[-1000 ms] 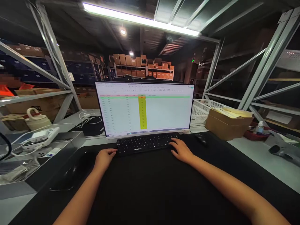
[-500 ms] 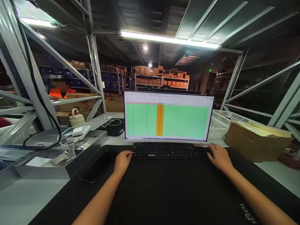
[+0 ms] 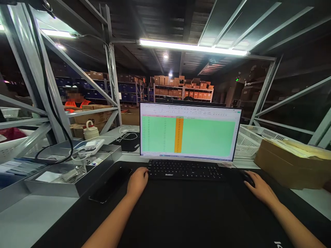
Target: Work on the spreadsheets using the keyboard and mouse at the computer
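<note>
My left hand [image 3: 138, 179] rests at the left end of a black keyboard [image 3: 184, 170], its fingers bent over the edge keys and holding nothing. On the right, my right hand [image 3: 262, 187] lies over a black computer mouse [image 3: 247, 178], which shows partly between thumb and fingers. Behind the keyboard stands a monitor [image 3: 207, 134] with a green spreadsheet and one orange column. Under both forearms spreads a black desk mat [image 3: 191, 213]. A dark phone [image 3: 110, 186] lies on it, left of my left hand.
Grey metal trays [image 3: 54, 187] with papers and a white power strip [image 3: 91, 148] stand at left, near a cream jug [image 3: 91, 131]. A cardboard box [image 3: 292, 165] and white baskets [image 3: 247, 141] are at right. A person in an orange vest [image 3: 77, 103] is beyond the frame.
My right hand has moved right and nearer to me, and now covers the mouse. My left hand stays by the keyboard's left end. The view has shifted slightly left.
</note>
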`<state>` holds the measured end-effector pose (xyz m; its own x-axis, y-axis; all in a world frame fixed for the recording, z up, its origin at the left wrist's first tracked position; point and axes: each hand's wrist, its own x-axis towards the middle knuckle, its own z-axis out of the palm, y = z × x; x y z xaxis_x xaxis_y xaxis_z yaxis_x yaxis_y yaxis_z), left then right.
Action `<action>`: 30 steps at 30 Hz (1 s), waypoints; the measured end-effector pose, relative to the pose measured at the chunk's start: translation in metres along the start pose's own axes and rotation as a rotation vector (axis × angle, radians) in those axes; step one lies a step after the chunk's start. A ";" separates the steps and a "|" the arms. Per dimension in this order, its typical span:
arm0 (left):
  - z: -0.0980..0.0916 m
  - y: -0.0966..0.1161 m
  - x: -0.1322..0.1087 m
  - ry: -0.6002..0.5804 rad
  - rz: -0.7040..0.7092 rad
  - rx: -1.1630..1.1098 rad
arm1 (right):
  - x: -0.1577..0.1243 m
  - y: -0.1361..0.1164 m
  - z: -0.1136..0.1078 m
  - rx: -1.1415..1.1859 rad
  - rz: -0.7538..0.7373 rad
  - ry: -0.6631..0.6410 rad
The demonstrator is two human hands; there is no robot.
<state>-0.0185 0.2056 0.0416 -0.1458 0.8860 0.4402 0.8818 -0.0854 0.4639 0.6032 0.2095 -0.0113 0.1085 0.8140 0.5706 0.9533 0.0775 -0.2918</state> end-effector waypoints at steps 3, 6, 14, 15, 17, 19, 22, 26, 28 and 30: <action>-0.001 0.001 -0.001 -0.011 -0.005 0.025 | 0.002 0.008 0.006 0.012 -0.027 -0.021; -0.002 0.002 -0.002 -0.021 -0.013 0.041 | 0.002 0.014 0.007 0.004 -0.045 -0.042; -0.001 0.002 -0.002 -0.042 -0.011 0.067 | 0.004 0.019 0.009 -0.004 -0.054 -0.050; 0.000 0.001 -0.002 -0.034 -0.006 0.067 | 0.004 0.019 0.010 -0.003 -0.058 -0.044; 0.001 -0.001 -0.001 -0.023 0.005 0.065 | 0.004 0.021 0.012 -0.008 -0.060 -0.033; 0.002 -0.002 -0.001 -0.016 0.014 0.064 | 0.003 0.023 0.013 -0.022 -0.050 -0.027; 0.003 -0.004 0.000 -0.007 0.019 0.065 | 0.003 0.024 0.013 -0.037 -0.033 -0.038; 0.003 -0.005 0.001 -0.014 0.020 0.066 | 0.003 0.022 0.012 -0.025 -0.002 -0.047; 0.004 -0.006 0.001 -0.011 0.027 0.062 | 0.003 0.019 0.011 -0.019 0.011 -0.045; 0.006 -0.008 0.002 0.000 0.034 0.061 | 0.003 0.015 0.009 -0.020 0.017 -0.052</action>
<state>-0.0236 0.2108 0.0340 -0.1149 0.8832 0.4547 0.9120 -0.0877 0.4008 0.6158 0.2183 -0.0204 0.1103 0.8438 0.5251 0.9571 0.0523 -0.2850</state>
